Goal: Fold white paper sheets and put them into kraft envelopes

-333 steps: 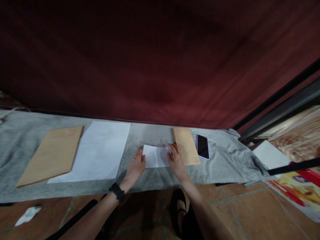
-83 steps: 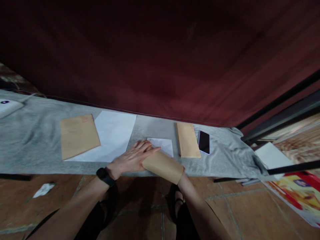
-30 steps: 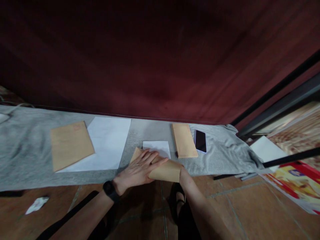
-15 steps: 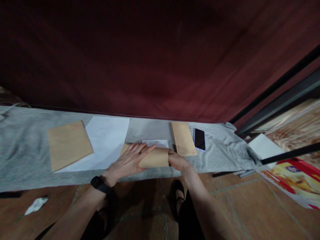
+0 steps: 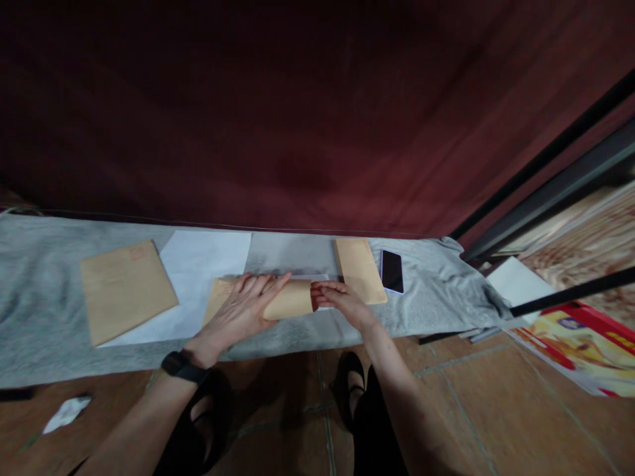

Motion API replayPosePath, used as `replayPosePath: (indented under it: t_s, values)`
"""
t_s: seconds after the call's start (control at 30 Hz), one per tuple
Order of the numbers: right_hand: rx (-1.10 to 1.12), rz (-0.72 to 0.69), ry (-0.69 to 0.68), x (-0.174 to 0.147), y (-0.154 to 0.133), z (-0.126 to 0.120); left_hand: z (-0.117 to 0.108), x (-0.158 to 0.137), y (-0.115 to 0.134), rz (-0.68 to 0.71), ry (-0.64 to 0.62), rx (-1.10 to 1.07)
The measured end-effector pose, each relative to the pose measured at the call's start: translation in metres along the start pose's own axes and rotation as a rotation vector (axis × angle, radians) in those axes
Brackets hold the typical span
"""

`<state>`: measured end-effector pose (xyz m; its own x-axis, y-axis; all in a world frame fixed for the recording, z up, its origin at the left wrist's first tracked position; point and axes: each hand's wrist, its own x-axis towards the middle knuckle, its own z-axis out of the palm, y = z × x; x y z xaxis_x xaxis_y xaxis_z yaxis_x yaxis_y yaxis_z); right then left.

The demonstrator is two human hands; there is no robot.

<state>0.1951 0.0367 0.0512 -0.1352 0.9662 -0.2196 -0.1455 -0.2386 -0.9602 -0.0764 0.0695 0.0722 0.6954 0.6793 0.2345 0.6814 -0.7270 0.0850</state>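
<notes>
My left hand [image 5: 245, 304], with a black band on its wrist, grips a brown paper envelope [image 5: 290, 301] from above, fingers across it and thumb along its near edge. The envelope bulges, and its right end gapes. At that mouth is my right hand [image 5: 342, 301], fingers stretched out and held close together, with the fingertips partly hidden by the paper. A white paper [image 5: 321, 276] shows behind the envelope, mostly covered. Right of my right hand lies a second, narrow brown envelope [image 5: 361, 271].
A larger brown envelope [image 5: 127, 291] overlaps a white sheet [image 5: 206, 264] on the grey cloth [image 5: 42, 291]. A phone [image 5: 392, 271] lies at the right. Behind hangs a dark red curtain [image 5: 297, 132]. Black bars [image 5: 570, 294] and a red-yellow box [image 5: 585, 347] stand right.
My right fingers have drawn partly out of the envelope's open end and straightened. Both hands and the envelope have shifted left, and the view has moved slightly.
</notes>
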Motion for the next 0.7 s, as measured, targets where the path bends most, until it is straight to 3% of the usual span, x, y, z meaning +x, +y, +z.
replayPosePath:
  t_s: [0.17, 0.4, 0.53, 0.7]
  values:
    - [-0.559, -0.115, 0.391, 0.009, 0.015, -0.007, 0.004, -0.009, -0.023, -0.109, -0.064, 0.009]
    - [-1.198, -0.152, 0.559, 0.002, 0.030, 0.013, 0.012, -0.020, -0.045, -0.174, -0.094, -0.049]
    - [-1.306, -0.036, 0.591, 0.002, 0.027, 0.025, 0.009, -0.021, -0.045, -0.216, -0.142, -0.045]
    - [-1.258, 0.030, 0.554, 0.006, 0.021, 0.023, 0.006, -0.020, -0.045, -0.224, -0.182, -0.062]
